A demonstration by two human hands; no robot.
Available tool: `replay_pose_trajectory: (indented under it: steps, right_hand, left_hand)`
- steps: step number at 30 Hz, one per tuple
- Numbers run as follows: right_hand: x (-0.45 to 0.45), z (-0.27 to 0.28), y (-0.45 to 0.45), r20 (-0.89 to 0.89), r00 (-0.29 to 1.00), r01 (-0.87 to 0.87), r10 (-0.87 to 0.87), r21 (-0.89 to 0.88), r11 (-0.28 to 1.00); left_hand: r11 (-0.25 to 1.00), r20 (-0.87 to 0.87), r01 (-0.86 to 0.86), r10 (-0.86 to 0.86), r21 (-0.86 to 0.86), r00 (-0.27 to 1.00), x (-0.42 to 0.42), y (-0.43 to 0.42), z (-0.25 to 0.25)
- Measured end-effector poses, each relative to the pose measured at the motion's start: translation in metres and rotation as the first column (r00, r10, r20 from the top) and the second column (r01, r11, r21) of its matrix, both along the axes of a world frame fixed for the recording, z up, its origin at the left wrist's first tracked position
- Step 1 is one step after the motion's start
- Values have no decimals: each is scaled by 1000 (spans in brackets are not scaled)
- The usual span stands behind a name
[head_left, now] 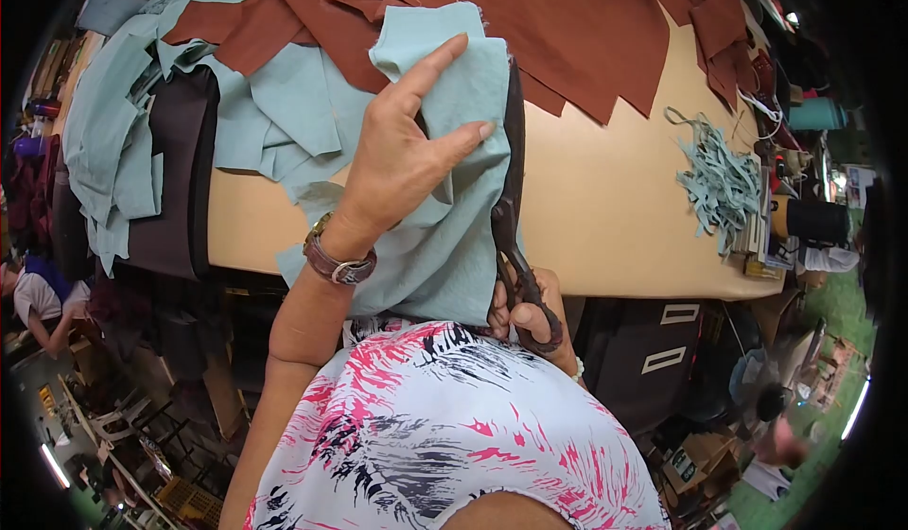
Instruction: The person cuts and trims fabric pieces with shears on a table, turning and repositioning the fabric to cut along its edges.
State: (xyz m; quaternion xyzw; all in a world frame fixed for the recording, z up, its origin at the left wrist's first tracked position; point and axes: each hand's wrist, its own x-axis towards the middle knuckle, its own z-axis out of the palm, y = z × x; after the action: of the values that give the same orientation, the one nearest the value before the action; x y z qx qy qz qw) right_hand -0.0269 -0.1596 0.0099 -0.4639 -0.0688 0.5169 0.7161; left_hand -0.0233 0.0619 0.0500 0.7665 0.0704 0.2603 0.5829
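Note:
A piece of pale blue-green cloth (454, 237) hangs over the table's near edge, against my body. My left hand (392, 147) lies on its upper part, thumb and index finger stretched apart; the other fingers are mostly hidden. In my right hand (544, 327), by the table edge, are the handles of large dark scissors (511, 232). They point away from me along the cloth's right edge, where a long dark strip, apparently the blades, runs beside the fabric. How far the blades are apart I cannot tell.
Rust-brown cloth (567, 19) covers the far side of the tan table (605, 218). More blue-green pieces (284, 104) and a dark panel (175, 180) lie at left. Thin blue-green scraps (719, 185) are heaped at right. Dark drawers (653, 341) stand below; another person (43, 298) is at far left.

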Motion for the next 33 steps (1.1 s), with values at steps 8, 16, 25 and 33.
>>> replay_pose_trajectory:
  steps: [8, 16, 25, 33]
  right_hand:
    - [-3, 0, -2, -13, 1000, 14, -14, 13, 1000]
    - [-7, -1, -3, -10, 1000, 9, -9, 1, 1000]
    - [-10, -2, -3, -11, 1000, 10, -10, 1, 1000]
    - [-11, -2, -3, -13, 1000, 22, -22, -22, 1000]
  left_hand:
    - [999, -9, 32, -32, -29, 999, -3, -5, 3]
    - [995, -26, 35, -37, -89, 999, -4, -6, 4]
    - [993, 11, 36, -35, -112, 999, -4, -9, 5]
    - [996, 53, 15, -10, -89, 999, -1, -12, 4]
